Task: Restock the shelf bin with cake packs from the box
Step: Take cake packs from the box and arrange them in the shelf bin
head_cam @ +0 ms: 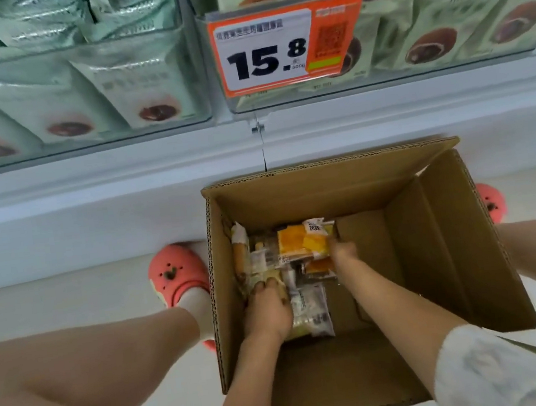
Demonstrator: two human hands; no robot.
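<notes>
An open cardboard box (434,250) stands on the floor in front of the shelf. Several cake packs (302,242) in clear and orange wrappers lie in a loose pile at its far left corner. My left hand (268,310) reaches down into the box, fingers curled over packs at the near left of the pile. My right hand (343,251) grips the orange packs at the pile's right side. Above, clear shelf bins (380,84) hold pale green packs with brown cakes pictured on them.
An orange price tag (287,42) reading 15.8 hangs on the bin front. The white shelf base (91,207) runs across behind the box. My legs and pink clogs (177,274) flank the box on the light floor.
</notes>
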